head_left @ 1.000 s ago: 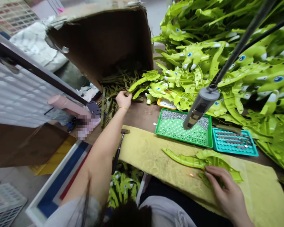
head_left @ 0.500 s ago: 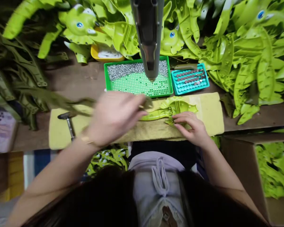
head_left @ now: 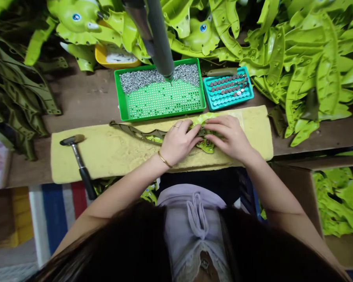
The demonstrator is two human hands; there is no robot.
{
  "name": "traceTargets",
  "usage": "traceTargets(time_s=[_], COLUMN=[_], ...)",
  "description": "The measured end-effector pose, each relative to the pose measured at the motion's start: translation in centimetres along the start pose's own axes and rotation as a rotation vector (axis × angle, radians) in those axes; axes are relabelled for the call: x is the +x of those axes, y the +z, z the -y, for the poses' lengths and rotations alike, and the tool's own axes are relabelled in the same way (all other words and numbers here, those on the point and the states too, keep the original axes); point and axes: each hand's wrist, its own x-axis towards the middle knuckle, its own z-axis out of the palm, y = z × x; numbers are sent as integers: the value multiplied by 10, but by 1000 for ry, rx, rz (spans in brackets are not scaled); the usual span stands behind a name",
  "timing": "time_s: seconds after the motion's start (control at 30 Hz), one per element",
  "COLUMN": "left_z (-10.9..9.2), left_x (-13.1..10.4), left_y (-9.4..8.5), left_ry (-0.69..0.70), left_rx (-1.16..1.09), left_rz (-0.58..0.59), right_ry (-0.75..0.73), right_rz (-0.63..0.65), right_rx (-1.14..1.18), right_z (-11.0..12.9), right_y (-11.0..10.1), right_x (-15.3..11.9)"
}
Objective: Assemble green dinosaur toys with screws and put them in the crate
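Note:
A lime-green hollow plastic toy body half [head_left: 206,148] lies on the yellow cloth pad [head_left: 106,156], mostly covered by my hands. Along it rests a long olive-green plastic strip [head_left: 132,132], its narrow end pointing left. My left hand [head_left: 179,144] is closed around the strip's right part, over the lime-green piece. From the other side my right hand [head_left: 231,137] has its fingertips pressed together on the lime-green half, close to the left fingers. What lies right under the fingertips is hidden.
A hammer [head_left: 78,156] lies on the pad's left end, its handle past the edge. An electric screwdriver [head_left: 159,43] hangs over the green screw tray [head_left: 123,113]. Beside that stands a teal tray [head_left: 213,105] of small round discs. Lime-green toy parts [head_left: 308,70] and olive strips [head_left: 17,78] are heaped around.
My left hand has brought the olive strip down from the left onto the lime-green half, meeting my right hand. The view has shifted slightly.

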Motion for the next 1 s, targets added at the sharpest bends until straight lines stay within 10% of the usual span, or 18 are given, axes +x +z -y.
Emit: traceTargets(time_s=[1.0], left_z=[5], left_x=[-1], left_y=[-12], left_ry=[-7], left_rx=[-156], left_rz=[67], right_ry=[10], right_rz=[126], right_rx=[-63], right_z=[-19], right_y=[2], right_x=[20])
